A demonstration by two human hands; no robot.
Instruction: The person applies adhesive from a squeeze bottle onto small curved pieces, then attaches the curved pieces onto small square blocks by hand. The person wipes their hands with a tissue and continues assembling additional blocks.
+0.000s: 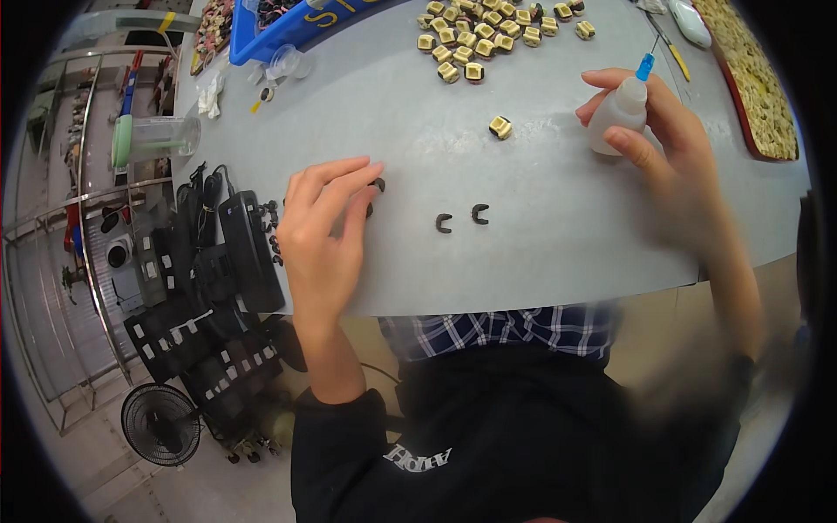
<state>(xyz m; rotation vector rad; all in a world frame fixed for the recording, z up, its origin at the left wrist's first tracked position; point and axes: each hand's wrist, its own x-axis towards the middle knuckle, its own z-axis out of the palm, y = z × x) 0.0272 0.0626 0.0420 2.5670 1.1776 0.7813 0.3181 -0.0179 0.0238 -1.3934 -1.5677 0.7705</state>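
Note:
My left hand (327,228) is over the left part of the table, thumb and forefinger pinched on a small black C-shaped piece (379,185). The fingers cover most of it, and whether a second piece lies under them I cannot tell. Two more black C-shaped pieces, one (444,223) and another (480,214), lie side by side to the right. My right hand (671,139) is wrapped round a translucent squeeze bottle (621,118) with a blue needle tip (645,67); it tilts slightly. Between the hands and farther off sits a single gold-and-black part (500,127).
Several gold-and-black parts (475,39) are heaped at the far middle. A blue bin (301,30) stands far left, a red-edged tray (754,96) far right, near a yellow-handled tool (678,61). A black box with cables (250,248) and a clear green-ended cylinder (157,139) flank the left edge.

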